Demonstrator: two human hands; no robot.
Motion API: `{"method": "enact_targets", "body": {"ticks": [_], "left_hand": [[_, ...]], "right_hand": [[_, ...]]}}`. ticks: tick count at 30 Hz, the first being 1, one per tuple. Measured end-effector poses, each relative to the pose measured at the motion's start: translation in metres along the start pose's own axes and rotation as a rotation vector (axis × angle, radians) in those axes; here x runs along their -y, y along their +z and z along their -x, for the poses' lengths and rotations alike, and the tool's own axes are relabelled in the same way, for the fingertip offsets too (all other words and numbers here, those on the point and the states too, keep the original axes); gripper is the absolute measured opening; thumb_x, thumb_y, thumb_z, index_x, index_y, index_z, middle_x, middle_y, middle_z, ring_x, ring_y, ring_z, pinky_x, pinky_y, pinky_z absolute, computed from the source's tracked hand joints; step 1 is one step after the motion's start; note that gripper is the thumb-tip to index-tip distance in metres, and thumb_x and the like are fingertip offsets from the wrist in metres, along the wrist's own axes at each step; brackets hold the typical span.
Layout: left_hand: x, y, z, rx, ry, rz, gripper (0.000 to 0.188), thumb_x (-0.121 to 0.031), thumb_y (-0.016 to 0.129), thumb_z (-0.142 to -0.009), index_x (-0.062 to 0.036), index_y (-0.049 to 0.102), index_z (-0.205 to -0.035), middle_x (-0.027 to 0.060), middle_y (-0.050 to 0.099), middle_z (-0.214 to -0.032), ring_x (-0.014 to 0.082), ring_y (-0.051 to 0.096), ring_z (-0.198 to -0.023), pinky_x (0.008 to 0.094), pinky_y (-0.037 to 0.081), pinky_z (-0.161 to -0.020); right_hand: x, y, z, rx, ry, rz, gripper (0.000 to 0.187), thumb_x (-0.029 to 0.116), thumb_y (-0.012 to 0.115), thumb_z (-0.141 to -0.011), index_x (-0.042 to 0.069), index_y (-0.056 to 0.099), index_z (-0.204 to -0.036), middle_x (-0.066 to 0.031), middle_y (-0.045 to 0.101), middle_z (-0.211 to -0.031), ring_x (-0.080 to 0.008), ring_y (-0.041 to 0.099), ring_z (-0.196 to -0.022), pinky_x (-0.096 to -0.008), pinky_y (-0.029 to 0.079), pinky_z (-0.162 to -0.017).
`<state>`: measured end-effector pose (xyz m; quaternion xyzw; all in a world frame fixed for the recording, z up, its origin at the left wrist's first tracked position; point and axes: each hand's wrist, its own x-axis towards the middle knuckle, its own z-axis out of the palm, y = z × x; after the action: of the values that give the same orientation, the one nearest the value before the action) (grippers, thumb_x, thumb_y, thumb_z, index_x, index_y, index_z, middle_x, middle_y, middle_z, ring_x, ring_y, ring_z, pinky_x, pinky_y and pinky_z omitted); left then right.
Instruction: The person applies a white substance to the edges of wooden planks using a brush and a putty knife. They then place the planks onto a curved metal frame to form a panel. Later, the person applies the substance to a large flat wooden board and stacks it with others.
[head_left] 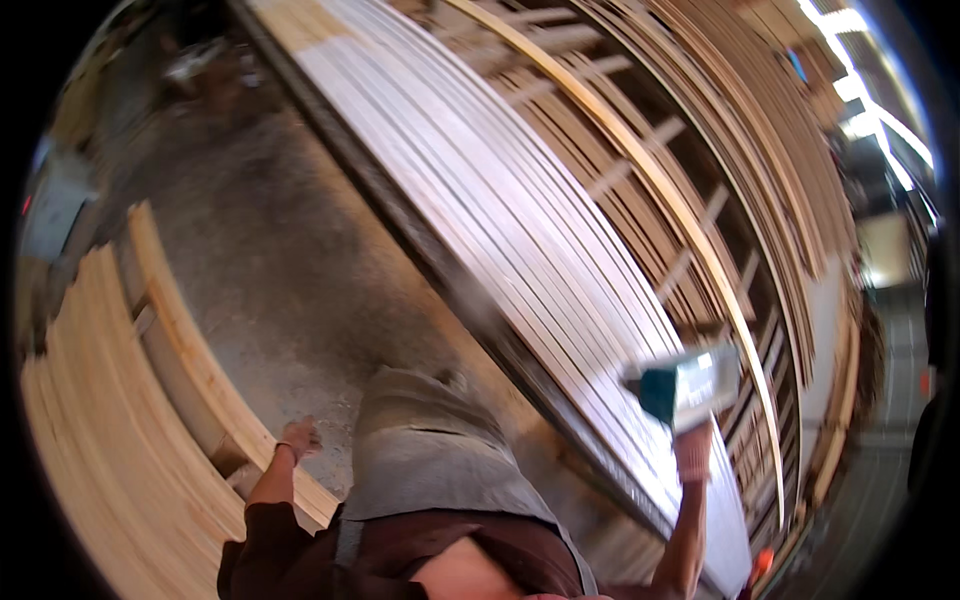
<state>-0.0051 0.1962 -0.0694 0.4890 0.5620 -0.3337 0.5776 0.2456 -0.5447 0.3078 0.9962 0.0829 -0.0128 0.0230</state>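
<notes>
My right hand, in a pale glove, is wrapped round a spray gun with a teal part and a large pale container. Its dark nozzle end points left, over a row of long boards with a whitish, wet-looking surface. A light haze shows on the boards by the nozzle. My left hand hangs away to the left with nothing in it, its fingers loosely apart. It is nearest to a bare wooden beam, apart from the boards.
Bare planks are stacked at the left. A dark rail runs along the boards' near edge. Beyond them lie a wooden rack and more stacked strips. Stained concrete floor lies between the stacks. A grey apron covers my front.
</notes>
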Motion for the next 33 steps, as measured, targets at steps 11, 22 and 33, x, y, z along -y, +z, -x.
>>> {"method": "enact_targets", "body": {"ticks": [11,22,33], "left_hand": [[-0.070,0.000,0.004,0.166,0.099,0.298,0.054,-0.042,0.065,-0.097,0.0041,0.064,-0.125,0.0167,0.072,-0.106,0.0334,0.073,-0.083,0.0438,0.063,-0.077],[-0.124,-0.197,-0.005,-0.072,-0.087,0.424,0.066,-0.053,0.060,-0.097,0.0051,0.063,-0.127,0.0209,0.070,-0.104,0.0356,0.073,-0.086,0.0514,0.059,-0.079],[-0.414,-0.281,-0.114,-0.108,0.321,0.428,0.050,-0.044,0.065,-0.096,0.0002,0.067,-0.118,0.0157,0.071,-0.099,0.0294,0.071,-0.080,0.0454,0.057,-0.077]], "right_hand": [[0.115,0.001,-0.143,0.112,0.106,-0.423,0.020,0.003,0.070,-0.086,-0.003,0.076,-0.104,-0.0220,0.078,-0.098,-0.0363,0.076,-0.099,-0.0412,0.059,-0.080],[0.345,0.024,-0.461,-0.079,-0.605,0.344,0.032,0.008,0.065,-0.088,0.009,0.076,-0.118,-0.0147,0.078,-0.110,-0.0294,0.076,-0.101,-0.0409,0.061,-0.086],[0.615,0.010,-0.764,-0.004,-0.449,-0.245,0.042,0.041,0.066,-0.098,0.004,0.074,-0.117,-0.0271,0.074,-0.109,-0.0441,0.069,-0.110,-0.0513,0.058,-0.091]]}}
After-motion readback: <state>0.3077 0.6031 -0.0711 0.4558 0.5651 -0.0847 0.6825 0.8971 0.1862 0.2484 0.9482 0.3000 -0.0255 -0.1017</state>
